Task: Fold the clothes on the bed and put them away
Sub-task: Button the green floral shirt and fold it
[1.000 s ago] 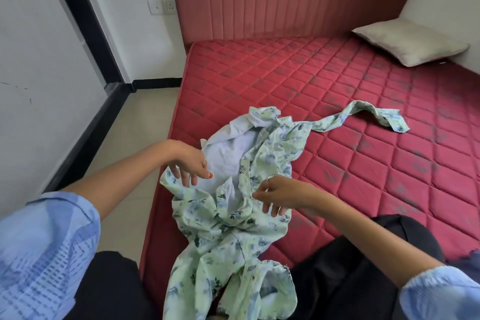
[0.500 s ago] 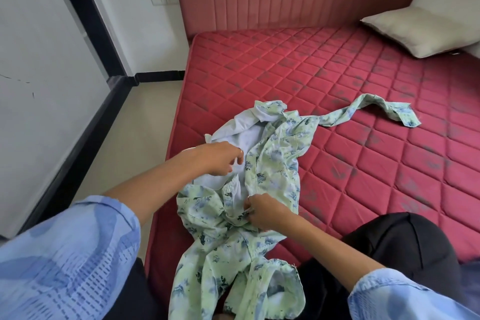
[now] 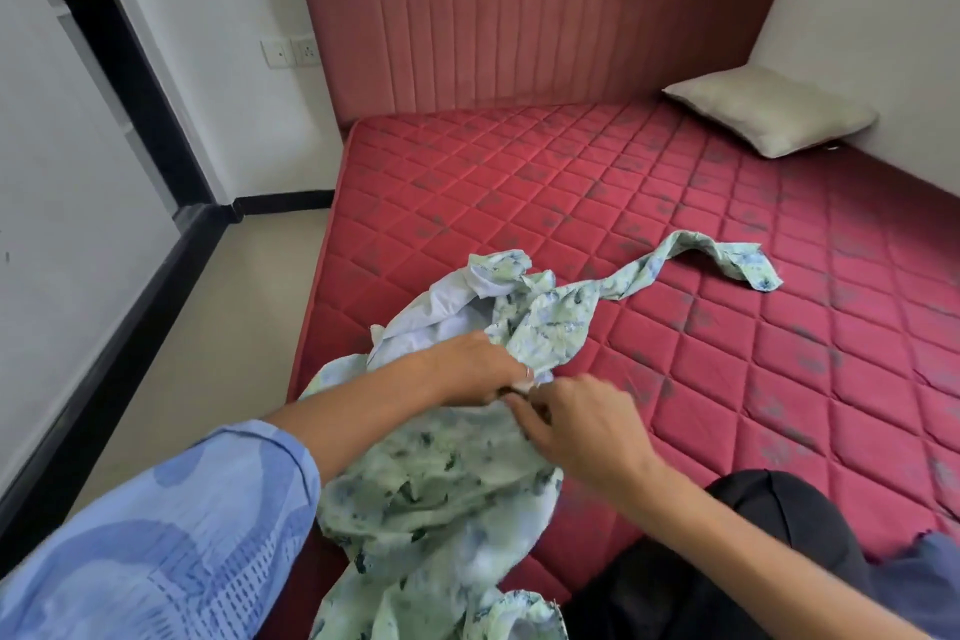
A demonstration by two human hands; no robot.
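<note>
Head view: no brand, label or writing can be read anywhere. A crumpled pale green floral garment (image 3: 524,327) lies on the near left corner of the red quilted bed (image 3: 675,224), its lower part hanging off the mattress edge and cut off by the bottom of the picture; one long strip of it trails away to the right across the mattress. The left hand (image 3: 467,369) and right hand (image 3: 582,426) meet over the garment's middle, fingers curled and pinching the cloth; the fingertips themselves are blurred and partly hidden in folds. A grey pillow (image 3: 769,109) lies at the far right corner, just before the red headboard (image 3: 540,10). Wall sockets (image 3: 291,52) sit to the left of the headboard.
</note>
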